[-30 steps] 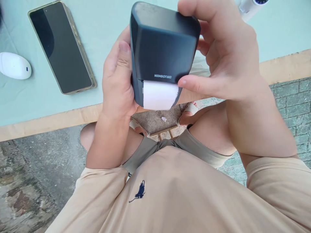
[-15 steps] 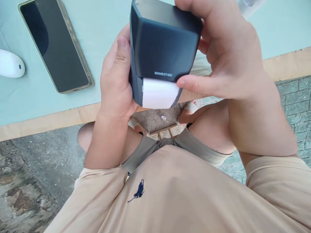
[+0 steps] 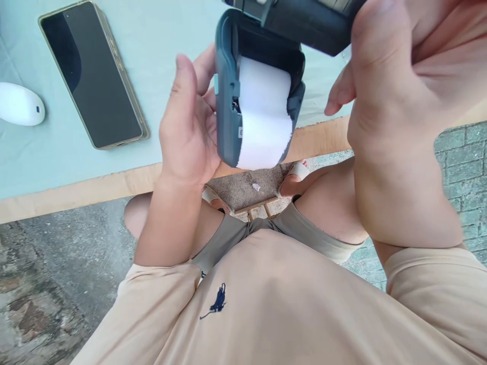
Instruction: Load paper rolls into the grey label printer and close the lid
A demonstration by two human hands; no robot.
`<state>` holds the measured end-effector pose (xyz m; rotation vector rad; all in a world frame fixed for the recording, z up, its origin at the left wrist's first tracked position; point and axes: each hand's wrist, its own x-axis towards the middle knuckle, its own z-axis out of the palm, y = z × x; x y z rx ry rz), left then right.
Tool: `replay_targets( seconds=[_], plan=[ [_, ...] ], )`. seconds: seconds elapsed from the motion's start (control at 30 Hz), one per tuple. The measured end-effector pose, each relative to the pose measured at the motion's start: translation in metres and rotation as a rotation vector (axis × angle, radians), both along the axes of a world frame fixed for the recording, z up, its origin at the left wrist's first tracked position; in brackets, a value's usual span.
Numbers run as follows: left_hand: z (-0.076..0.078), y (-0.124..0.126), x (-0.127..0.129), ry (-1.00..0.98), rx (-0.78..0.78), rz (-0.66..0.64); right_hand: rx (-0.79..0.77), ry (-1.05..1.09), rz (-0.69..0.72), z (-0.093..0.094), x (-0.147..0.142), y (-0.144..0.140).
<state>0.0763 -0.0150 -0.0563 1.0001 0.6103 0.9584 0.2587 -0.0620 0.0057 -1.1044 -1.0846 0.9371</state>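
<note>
A dark label printer (image 3: 228, 137) is held up over the table's front edge, its lid (image 3: 304, 25) swung open at the top. My left hand (image 3: 188, 121) grips the printer's body from the left, the thumb raised off its side and the fingers behind it. Inside lies a white paper roll (image 3: 266, 91), and its torn-edged strip hangs over the front. My right hand (image 3: 388, 76) has its thumb on the lid's right end; part of that hand runs out of view at the top right.
On the pale green tabletop (image 3: 160, 30) lie a phone (image 3: 95, 76) with a dark screen and a white rounded device (image 3: 21, 104) at far left. A wooden strip (image 3: 95, 190) edges the table. Below, a small pale scrap (image 3: 256, 187) is on the ground between my feet.
The printer's lid has gone from closed to open, lifted up and right by my right hand. The paper roll inside now shows. My left thumb has come off the printer's side.
</note>
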Motion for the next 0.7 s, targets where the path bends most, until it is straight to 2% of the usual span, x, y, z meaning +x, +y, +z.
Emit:
replay_targets(
  seconds=[0.07,0.13,0.23,0.3,0.4,0.47,0.63,0.7],
  plan=[
    [0.0,-0.001,0.001,-0.013,0.076,-0.07,-0.028,-0.174,-0.166,0.006,-0.006,0.001],
    [0.001,-0.003,0.001,0.004,0.114,-0.046,0.026,-0.457,-0.297,0.007,-0.008,0.003],
    [0.003,-0.006,-0.001,0.035,0.102,0.002,0.16,-0.623,-0.138,0.004,-0.004,0.006],
    [0.004,-0.007,-0.002,0.027,0.094,-0.005,0.214,-0.824,-0.046,0.002,0.0,0.007],
    [0.005,-0.006,-0.004,0.004,0.105,-0.017,0.036,-1.223,0.107,0.008,-0.002,0.009],
    [0.003,-0.004,-0.006,-0.005,0.112,-0.049,-0.115,-1.381,0.205,0.016,-0.007,0.01],
    [-0.003,-0.001,-0.009,-0.041,0.107,-0.128,-0.453,-1.587,0.273,0.034,-0.02,0.012],
    [-0.004,-0.004,-0.009,-0.036,0.096,-0.124,-0.436,-1.555,0.25,0.037,-0.02,0.01]
  ],
)
